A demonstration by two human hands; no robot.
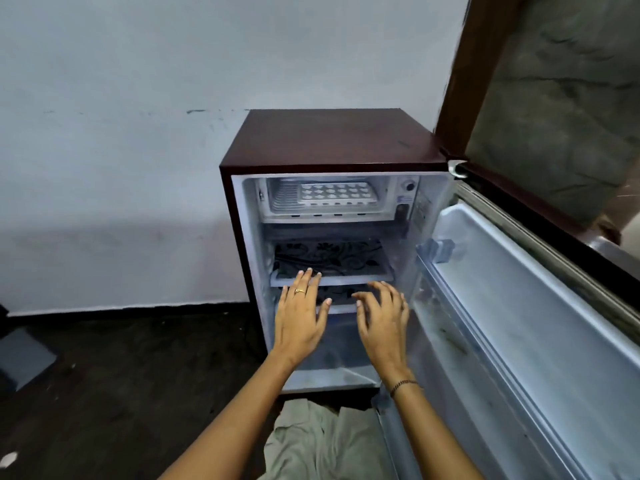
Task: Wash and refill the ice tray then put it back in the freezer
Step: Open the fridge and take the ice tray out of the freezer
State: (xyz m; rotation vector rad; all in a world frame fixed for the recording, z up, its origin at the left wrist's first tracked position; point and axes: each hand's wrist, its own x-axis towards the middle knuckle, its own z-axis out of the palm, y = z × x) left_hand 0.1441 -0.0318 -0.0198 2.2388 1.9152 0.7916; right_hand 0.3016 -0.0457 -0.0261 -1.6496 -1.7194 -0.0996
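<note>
A white ice tray (334, 192) with several cube cells lies flat inside the freezer compartment (277, 206) at the top of a small dark-red fridge (329, 140). The fridge door (540, 306) stands wide open to the right. My left hand (300, 317), a ring on one finger, hovers open in front of the patterned middle shelf (332, 261). Beside it my right hand (382, 322), bracelet at the wrist, is also open, fingers spread. Both hands are empty and well below the ice tray.
The fridge stands against a pale wall (121, 150) on a dark floor (121, 375). A grey-green cloth (322, 441) lies on the floor before the fridge. A brown door frame (474, 71) rises behind the fridge at right. A dark object (20, 358) sits at far left.
</note>
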